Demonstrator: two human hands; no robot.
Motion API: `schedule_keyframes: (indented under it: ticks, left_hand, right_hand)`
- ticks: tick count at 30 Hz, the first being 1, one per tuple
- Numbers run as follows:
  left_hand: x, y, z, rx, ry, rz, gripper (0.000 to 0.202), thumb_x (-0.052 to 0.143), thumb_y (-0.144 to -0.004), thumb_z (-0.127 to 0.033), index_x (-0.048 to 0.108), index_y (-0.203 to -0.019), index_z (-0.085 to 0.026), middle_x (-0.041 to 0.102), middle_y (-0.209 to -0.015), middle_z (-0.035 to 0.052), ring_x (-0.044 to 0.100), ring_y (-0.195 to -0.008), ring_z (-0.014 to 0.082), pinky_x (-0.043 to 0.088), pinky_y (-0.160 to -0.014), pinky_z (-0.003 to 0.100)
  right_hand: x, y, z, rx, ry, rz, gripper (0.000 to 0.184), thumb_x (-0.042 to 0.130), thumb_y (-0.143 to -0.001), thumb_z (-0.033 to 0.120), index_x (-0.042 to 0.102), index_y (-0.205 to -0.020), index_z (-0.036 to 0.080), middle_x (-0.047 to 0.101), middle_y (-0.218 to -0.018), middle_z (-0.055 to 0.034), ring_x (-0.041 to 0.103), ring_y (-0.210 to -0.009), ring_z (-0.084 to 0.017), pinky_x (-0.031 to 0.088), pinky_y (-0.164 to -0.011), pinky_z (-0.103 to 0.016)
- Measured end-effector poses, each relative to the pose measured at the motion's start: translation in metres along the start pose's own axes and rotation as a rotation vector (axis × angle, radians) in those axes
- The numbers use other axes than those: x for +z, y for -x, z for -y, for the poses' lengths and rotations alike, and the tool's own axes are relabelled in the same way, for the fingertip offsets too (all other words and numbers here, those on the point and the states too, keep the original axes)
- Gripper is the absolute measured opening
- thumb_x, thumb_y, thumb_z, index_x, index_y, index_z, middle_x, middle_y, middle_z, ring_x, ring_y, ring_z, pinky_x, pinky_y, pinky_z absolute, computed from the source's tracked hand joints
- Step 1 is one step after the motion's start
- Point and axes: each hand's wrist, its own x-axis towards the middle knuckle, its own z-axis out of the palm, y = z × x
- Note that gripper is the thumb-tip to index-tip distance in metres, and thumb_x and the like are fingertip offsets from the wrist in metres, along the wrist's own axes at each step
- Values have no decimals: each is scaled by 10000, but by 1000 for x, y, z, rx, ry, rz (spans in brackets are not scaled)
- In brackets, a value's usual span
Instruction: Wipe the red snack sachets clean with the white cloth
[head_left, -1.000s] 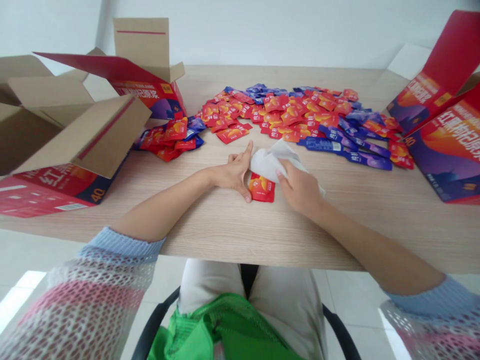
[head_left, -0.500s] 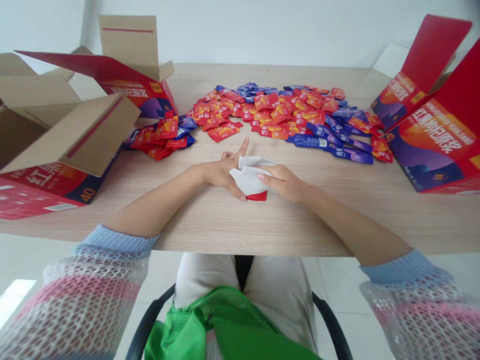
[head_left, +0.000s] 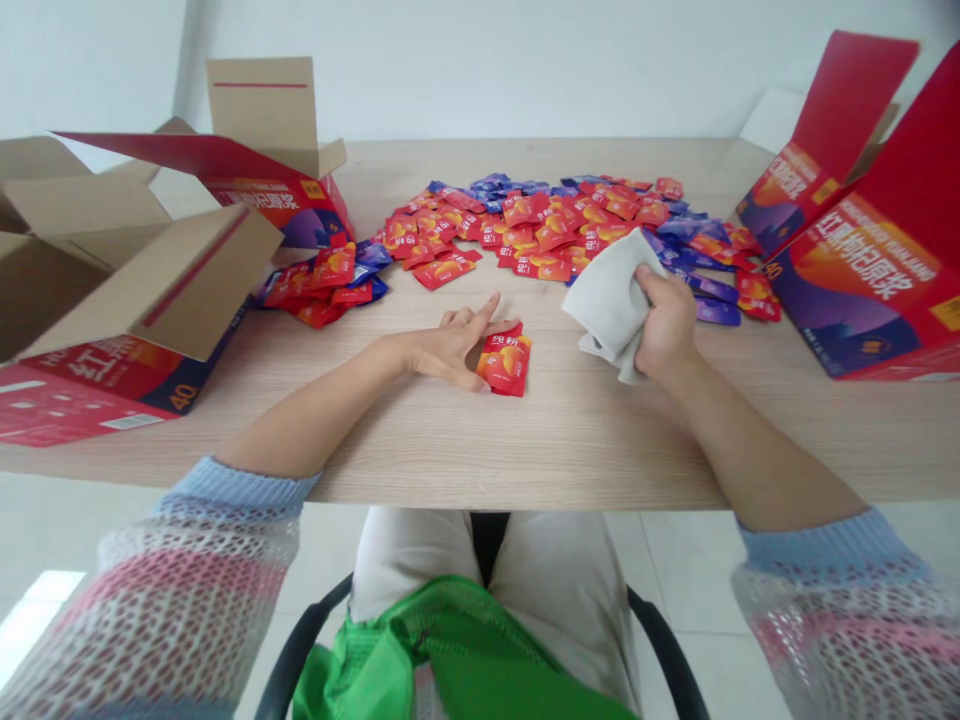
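Right hand (head_left: 664,322) clenched on a crumpled grey-white cloth (head_left: 611,295), the fabric bunching out toward the left of the fist. Left hand (head_left: 450,352) open, palm down on the wooden table (head_left: 570,450), not grasping; fingers just beside a red sachet (head_left: 504,364) with orange print, lying flat between the hands. Farther forward, a spread of red sachets (head_left: 525,232); blue sachets (head_left: 716,310) partly behind the cloth. Opened cardboard carton (head_left: 142,290) at left, red carton (head_left: 862,270) at right.
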Motion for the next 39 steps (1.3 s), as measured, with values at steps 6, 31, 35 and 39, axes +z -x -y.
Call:
schedule_keyframes:
  ticks: [6,31,35,39]
  left_hand:
    - [7,1,3,84,-172,-48,1103,699,-667,-548,85,-1549,-300,46,-1614,63,168,-1407,405,101,-1119,563]
    - [58,-3,-99,-465,-453,-447,761,537,-864,-471,256,-1432,-50,490,-1342,256,574,-1098,360,500,-850,445]
    - [46,-1,-86,-549,-269,-524,640,420,-917,-246,102,-1452,-96,647,-1101,178,689,-832,285,525,-714,386]
    - [34,8,-73,-513,-62,-647,675,447,-866,-142,66,-1423,-119,656,-1075,144,689,-807,254,525,-731,376]
  right_hand:
    - [-12,9,19,-413,561,121,251,509,-873,390,630,-726,227,578,-619,-9,558,-607,-200,452,-609,-356]
    - [-10,8,1,-402,1078,139,276,473,-868,338,704,-919,196,695,-740,-72,620,-694,-254,406,-648,-341]
    - [-14,3,-3,-386,981,103,296,436,-911,389,672,-893,211,643,-677,-47,586,-670,-236,419,-666,-348]
    - [-16,0,-7,-362,873,58,316,418,-933,430,646,-933,211,626,-693,-48,595,-728,-244,432,-746,-385]
